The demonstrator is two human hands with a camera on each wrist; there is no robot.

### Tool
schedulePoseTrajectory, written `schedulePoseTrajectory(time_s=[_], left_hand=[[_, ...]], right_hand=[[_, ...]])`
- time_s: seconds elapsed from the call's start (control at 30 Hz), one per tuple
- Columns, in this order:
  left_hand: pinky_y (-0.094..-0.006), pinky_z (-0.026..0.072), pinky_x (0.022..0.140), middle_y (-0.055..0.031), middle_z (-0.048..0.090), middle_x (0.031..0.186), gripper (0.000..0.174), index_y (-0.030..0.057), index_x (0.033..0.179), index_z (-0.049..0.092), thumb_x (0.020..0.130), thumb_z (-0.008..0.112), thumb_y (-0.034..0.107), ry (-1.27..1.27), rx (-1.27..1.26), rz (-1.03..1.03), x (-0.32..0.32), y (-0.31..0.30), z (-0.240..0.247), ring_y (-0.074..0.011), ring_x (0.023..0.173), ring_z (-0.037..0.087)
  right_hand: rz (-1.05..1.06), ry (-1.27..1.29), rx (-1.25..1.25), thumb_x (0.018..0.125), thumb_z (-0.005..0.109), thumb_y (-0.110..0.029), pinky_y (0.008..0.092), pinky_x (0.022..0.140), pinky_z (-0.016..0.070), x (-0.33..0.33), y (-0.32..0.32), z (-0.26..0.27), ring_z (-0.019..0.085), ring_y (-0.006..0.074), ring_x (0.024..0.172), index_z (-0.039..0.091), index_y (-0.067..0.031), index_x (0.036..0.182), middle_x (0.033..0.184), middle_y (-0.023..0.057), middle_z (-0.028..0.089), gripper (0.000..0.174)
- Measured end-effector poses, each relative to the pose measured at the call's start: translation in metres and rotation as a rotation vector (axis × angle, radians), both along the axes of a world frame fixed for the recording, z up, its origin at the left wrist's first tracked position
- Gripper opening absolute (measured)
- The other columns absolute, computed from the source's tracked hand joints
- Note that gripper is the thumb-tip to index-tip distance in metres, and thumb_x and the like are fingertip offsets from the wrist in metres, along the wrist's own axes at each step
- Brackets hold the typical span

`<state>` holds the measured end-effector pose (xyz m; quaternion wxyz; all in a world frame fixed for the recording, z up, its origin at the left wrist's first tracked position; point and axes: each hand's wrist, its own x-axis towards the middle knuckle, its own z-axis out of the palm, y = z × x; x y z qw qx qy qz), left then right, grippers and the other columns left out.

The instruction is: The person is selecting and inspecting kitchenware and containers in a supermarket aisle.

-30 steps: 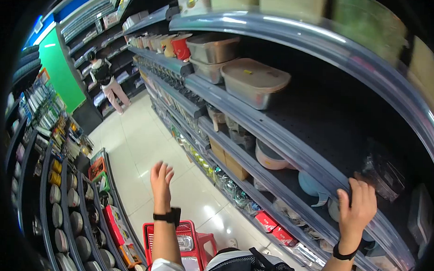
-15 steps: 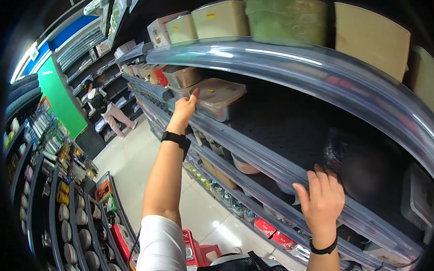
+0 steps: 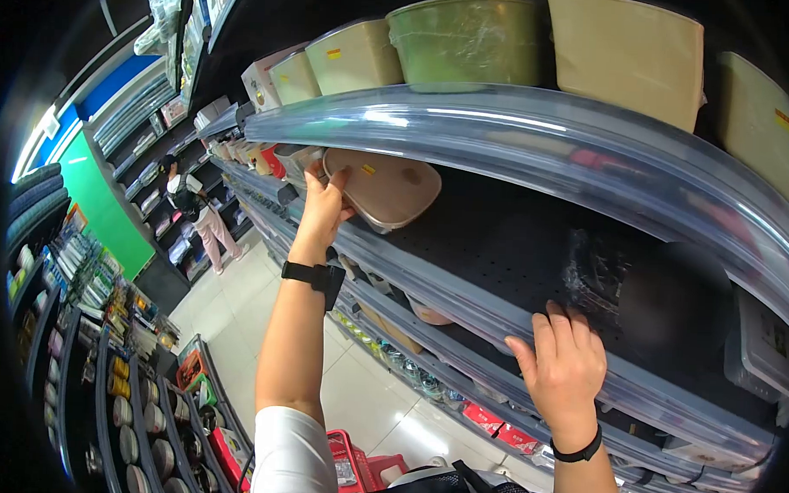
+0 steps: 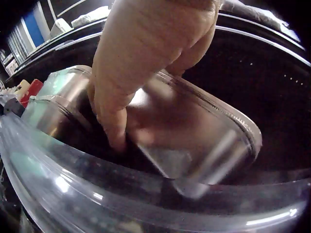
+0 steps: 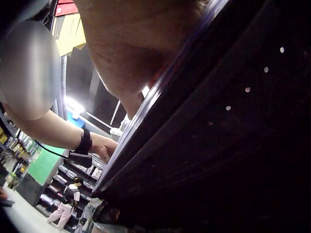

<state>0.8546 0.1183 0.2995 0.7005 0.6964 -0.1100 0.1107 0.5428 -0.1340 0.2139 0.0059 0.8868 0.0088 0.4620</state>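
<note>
My left hand (image 3: 324,211) grips the left end of a steel container with a pale lid (image 3: 396,187), thumb on the lid, and the container is tilted on the shelf. In the left wrist view the fingers of my left hand (image 4: 138,63) reach down round the end of the shiny metal container (image 4: 194,131), beside other steel boxes (image 4: 63,104). My right hand (image 3: 564,370) rests on the clear front edge of the same shelf, fingers over the rim; the right wrist view shows this hand (image 5: 131,48) against the edge.
Green and cream bins (image 3: 467,40) line the shelf above. A plastic-wrapped item (image 3: 592,271) and a clear box (image 3: 760,346) lie right on the shelf. Below is a red basket (image 3: 352,462). A person (image 3: 196,209) stands down the aisle by far shelves.
My left hand rose from over the aisle to the lidded container, then took hold of its end and tilted it. My right hand stays on the shelf edge while the view shifts.
</note>
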Motion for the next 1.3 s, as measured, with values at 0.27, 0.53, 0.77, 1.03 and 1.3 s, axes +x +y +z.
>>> schedulePoseTrajectory(time_s=[0.27, 0.53, 0.77, 1.03, 1.3], left_hand=[[-0.0415, 0.0571, 0.082, -0.0137, 0.057, 0.128, 0.055, 0.0168, 0.143, 0.030, 0.100, 0.062, 0.025, -0.100, -0.215, -0.099, -0.037, 0.001, 0.006, -0.0252, 0.104, 0.065], [-0.0386, 0.0536, 0.100, -0.0146, 0.058, 0.134, 0.045, 0.0046, 0.141, 0.042, 0.101, 0.055, 0.021, -0.066, -0.514, -0.158, -0.102, 0.112, -0.049, -0.0244, 0.122, 0.061], [-0.0396, 0.0535, 0.100, -0.0147, 0.062, 0.132, 0.050, -0.0036, 0.135, 0.051, 0.101, 0.061, 0.031, 0.187, -0.579, 0.345, -0.198, 0.253, -0.199, -0.0252, 0.118, 0.064], [-0.0380, 0.0568, 0.084, -0.0138, 0.070, 0.119, 0.046, -0.0011, 0.129, 0.060, 0.095, 0.066, 0.030, 0.594, -0.616, 0.980, -0.374, 0.373, -0.472, -0.0258, 0.103, 0.069], [-0.0379, 0.0559, 0.082, -0.0182, 0.065, 0.118, 0.072, -0.0103, 0.135, 0.046, 0.077, 0.081, 0.015, 0.802, -0.299, 1.468, -0.485, 0.393, -0.597, -0.0273, 0.100, 0.066]], right_hand=[[0.000, 0.003, 0.010, 0.083, 0.076, -0.036, 0.0393, 0.084, 0.0517, 0.000, 0.001, 0.001, 0.064, 0.0324, 0.104, 0.067, -0.0019, 0.105, 0.114, 0.0151, 0.068, 0.042], [0.022, 0.053, 0.017, 0.085, 0.074, -0.036, 0.0419, 0.082, 0.0499, 0.000, 0.003, 0.001, 0.063, 0.0345, 0.103, 0.067, -0.0018, 0.108, 0.114, 0.0145, 0.068, 0.041], [-0.033, 0.103, -0.022, 0.088, 0.074, -0.031, 0.0433, 0.084, 0.0498, 0.006, 0.015, -0.002, 0.064, 0.0357, 0.097, 0.068, -0.0012, 0.111, 0.110, 0.0146, 0.069, 0.038], [-0.117, 0.128, -0.094, 0.100, 0.065, -0.017, 0.0389, 0.089, 0.0530, 0.011, 0.028, -0.011, 0.067, 0.0318, 0.101, 0.070, 0.0010, 0.110, 0.110, 0.0145, 0.071, 0.021], [-0.054, -0.058, -0.249, 0.096, 0.071, -0.035, 0.0370, 0.072, 0.0538, 0.021, 0.052, -0.007, 0.068, 0.0266, 0.077, 0.077, -0.0086, 0.092, 0.089, 0.0061, 0.074, 0.027]])
